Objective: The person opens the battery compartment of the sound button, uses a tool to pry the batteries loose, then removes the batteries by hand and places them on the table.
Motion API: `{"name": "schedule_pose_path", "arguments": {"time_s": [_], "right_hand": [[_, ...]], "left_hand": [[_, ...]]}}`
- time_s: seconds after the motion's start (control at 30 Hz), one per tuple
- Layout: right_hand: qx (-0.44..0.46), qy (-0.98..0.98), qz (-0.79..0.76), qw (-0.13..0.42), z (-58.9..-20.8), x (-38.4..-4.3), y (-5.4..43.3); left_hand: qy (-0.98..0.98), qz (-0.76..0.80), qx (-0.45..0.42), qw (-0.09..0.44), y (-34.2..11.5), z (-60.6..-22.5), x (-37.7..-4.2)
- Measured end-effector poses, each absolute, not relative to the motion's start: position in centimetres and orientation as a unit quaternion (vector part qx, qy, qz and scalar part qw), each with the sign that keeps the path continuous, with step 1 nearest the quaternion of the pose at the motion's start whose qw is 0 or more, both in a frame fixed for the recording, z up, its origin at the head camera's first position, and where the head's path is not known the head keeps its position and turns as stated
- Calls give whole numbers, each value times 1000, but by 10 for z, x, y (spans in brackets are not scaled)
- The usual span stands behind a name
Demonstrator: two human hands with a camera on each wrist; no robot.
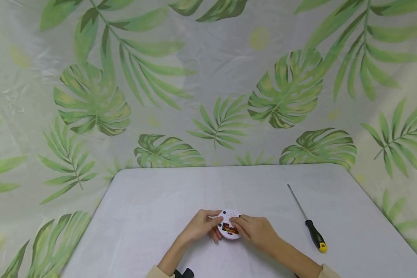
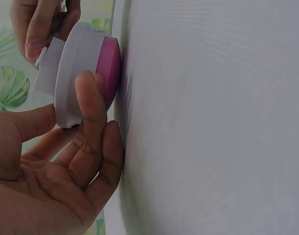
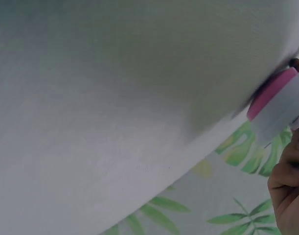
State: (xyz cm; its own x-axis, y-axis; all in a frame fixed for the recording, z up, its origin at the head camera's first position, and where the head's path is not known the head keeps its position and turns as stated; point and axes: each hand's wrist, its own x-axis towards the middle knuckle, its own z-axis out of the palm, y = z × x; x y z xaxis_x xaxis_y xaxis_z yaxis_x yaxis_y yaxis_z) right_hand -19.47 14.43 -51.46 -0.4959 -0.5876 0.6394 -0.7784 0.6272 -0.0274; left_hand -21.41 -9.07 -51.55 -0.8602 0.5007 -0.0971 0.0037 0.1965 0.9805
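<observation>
White table [image 1: 153,208]: left hand [image 1: 202,226] pinches round device [image 2: 76,61], right hand [image 1: 258,232] apparently touching it.

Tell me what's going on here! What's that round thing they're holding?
A person is holding a round white-and-pink gadget, pink side turned down toward the white table. The left hand grips its edge, and the right hand has fingers at its white face, where what look like batteries show. I can't tell exactly what the gadget is. A screwdriver lies to the right.
</observation>
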Motion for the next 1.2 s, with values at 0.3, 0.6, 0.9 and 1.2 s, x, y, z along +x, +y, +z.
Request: {"name": "schedule_pose_path", "arguments": {"time_s": [0.3,0.6,0.9,1.2], "right_hand": [[296,-892,321,114,-504,-190,142],[164,-875,452,-49,-489,-193,148],[167,-842,494,-141,-479,-198,163],[180,-864,462,-87,-476,-199,169]], "left_hand": [[748,609,169,205,-89,-513,-212],[745,613,165,207,-90,-513,-212],[746,608,172,211,-89,-512,-212],[737,619,159,221,-90,-514,-214]]}}
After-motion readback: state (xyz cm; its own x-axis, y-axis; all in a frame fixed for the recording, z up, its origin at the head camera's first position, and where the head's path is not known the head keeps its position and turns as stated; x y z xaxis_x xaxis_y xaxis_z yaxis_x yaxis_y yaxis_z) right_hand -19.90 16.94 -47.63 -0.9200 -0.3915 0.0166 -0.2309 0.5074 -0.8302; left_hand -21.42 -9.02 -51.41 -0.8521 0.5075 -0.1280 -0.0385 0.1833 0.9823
